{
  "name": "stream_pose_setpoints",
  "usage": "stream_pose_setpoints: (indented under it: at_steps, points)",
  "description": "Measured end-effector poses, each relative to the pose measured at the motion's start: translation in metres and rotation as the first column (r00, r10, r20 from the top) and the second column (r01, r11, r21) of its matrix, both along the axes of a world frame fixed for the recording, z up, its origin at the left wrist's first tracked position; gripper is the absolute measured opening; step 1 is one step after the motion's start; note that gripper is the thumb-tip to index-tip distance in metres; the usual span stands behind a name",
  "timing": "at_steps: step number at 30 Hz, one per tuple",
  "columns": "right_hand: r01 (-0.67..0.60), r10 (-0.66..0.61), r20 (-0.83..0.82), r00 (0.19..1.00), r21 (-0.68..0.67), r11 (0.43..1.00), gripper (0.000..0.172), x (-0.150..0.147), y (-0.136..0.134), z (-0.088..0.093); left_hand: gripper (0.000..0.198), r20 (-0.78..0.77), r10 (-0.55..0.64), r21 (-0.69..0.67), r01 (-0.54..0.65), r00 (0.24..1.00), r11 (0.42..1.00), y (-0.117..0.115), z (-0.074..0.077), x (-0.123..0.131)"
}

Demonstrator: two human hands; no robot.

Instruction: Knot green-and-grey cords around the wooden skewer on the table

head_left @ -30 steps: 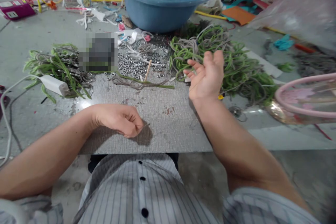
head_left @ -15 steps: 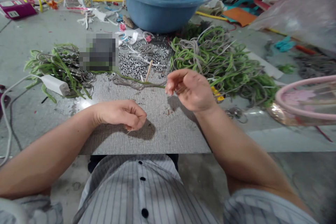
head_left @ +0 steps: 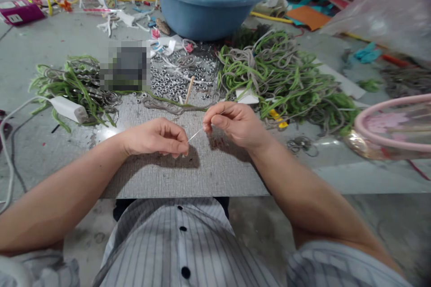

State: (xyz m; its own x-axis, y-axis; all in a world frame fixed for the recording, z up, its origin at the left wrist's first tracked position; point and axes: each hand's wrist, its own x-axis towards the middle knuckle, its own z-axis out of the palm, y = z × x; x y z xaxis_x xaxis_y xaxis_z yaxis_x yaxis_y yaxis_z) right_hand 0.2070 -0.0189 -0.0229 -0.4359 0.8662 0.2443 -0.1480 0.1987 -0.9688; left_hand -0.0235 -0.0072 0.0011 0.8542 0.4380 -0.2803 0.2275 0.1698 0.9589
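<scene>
A thin, pale, shiny strand (head_left: pixel 195 135), like a thread or fine wire, runs slantwise between my two hands. My left hand (head_left: pixel 163 136) pinches its lower end between thumb and fingertips, just above the grey table mat. At the upper end, the closed fingers of my right hand (head_left: pixel 237 123) hold it. Behind the hands lies a grey and green cord (head_left: pixel 164 104), apart from both. Small silver beads (head_left: pixel 168 81) are scattered beyond it, with a thin wooden stick (head_left: pixel 190 89) among them.
A large blue basin (head_left: pixel 202 18) stands at the back. Tangled green and grey cords (head_left: pixel 286 71) are heaped at right, a smaller cord bundle (head_left: pixel 72 78) at left. A white charger (head_left: pixel 69 110) with its cable lies left; a pink-rimmed clear object (head_left: pixel 393 121) is far right.
My hands have come closer together, the right moving left and slightly down, the left rising a little. The strand is now visible stretched between them.
</scene>
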Motion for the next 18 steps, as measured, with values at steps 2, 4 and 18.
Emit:
stream_pose_setpoints:
  at_steps: [2, 4, 18]
  points:
    - [0.01, -0.01, -0.01, 1.0, 0.021, 1.0, 0.021, -0.0002, 0.0002, -0.0007, 0.02, 0.004, -0.002, -0.001, 0.002, 1.0, 1.0, -0.0001, 0.0001, 0.0004]
    - [0.018, -0.017, -0.024, 1.0, 0.041, 0.999, 0.02, -0.0003, 0.0009, -0.0014, 0.022, 0.007, -0.005, -0.009, 0.005, 1.0, 1.0, -0.0005, 0.0006, 0.0013]
    - [0.141, -0.139, -0.054, 0.989, 0.044, 0.989, 0.024, -0.0006, 0.0032, -0.0028, 0.033, -0.023, 0.11, -0.017, -0.11, 0.994, 0.994, -0.0012, -0.0011, 0.0044]
